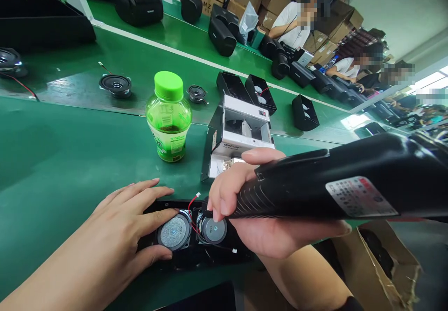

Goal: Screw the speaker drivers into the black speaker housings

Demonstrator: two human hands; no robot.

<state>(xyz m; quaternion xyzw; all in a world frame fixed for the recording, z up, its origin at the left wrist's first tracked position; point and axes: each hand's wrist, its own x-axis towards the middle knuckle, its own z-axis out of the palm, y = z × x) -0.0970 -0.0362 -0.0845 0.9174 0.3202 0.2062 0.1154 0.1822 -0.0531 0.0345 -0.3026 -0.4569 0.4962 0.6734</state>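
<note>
My left hand presses its fingers around a round speaker driver seated in a black speaker housing. A second speaker driver sits close beside it, with thin red wires running between them. My right hand grips a black handheld power tool with a printed label, holding it just above the second driver. The tool's tip is hidden behind my fingers.
A green plastic bottle and a white-and-black fixture stand on the green workbench. Behind, a belt carries loose drivers and black housings. Co-workers sit beyond it among cardboard boxes. An open cardboard box lies at lower right.
</note>
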